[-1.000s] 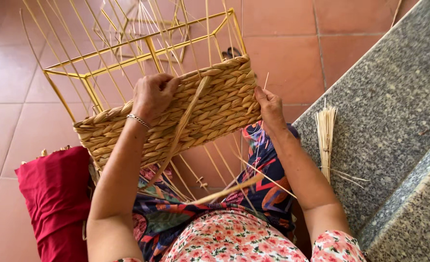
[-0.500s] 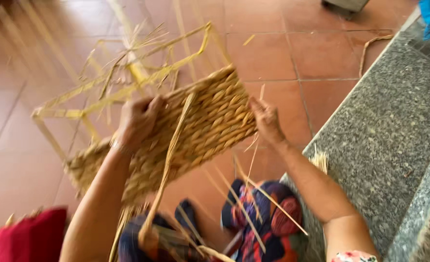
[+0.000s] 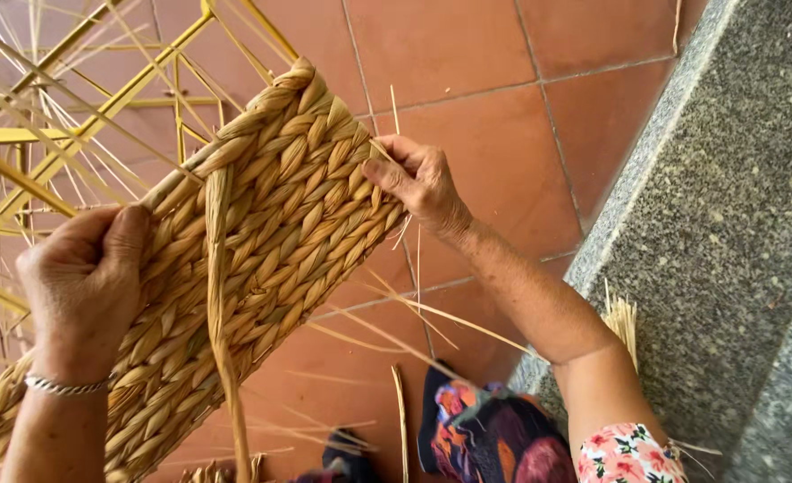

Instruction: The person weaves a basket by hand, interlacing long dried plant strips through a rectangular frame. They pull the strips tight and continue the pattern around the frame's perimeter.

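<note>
A half-woven basket side of thick straw-coloured braid (image 3: 271, 233) covers a yellow metal frame (image 3: 101, 107), with thin upright stakes sticking out. My left hand (image 3: 83, 286) grips the woven edge at the left, thumb on top, a silver bracelet on its wrist. My right hand (image 3: 418, 183) pinches the braid at the panel's right edge. One loose braided strand (image 3: 222, 340) hangs down across the weave between the hands.
Red floor tiles (image 3: 467, 80) lie beneath. A grey speckled stone step (image 3: 727, 233) runs along the right. A bundle of thin reeds (image 3: 624, 322) leans against the step by my right forearm. Patterned cloth (image 3: 494, 438) covers my lap below.
The view has drawn much closer to the basket and tilted. The panel has swung so that it slants up to the right. Both hands keep their grip on the weave.
</note>
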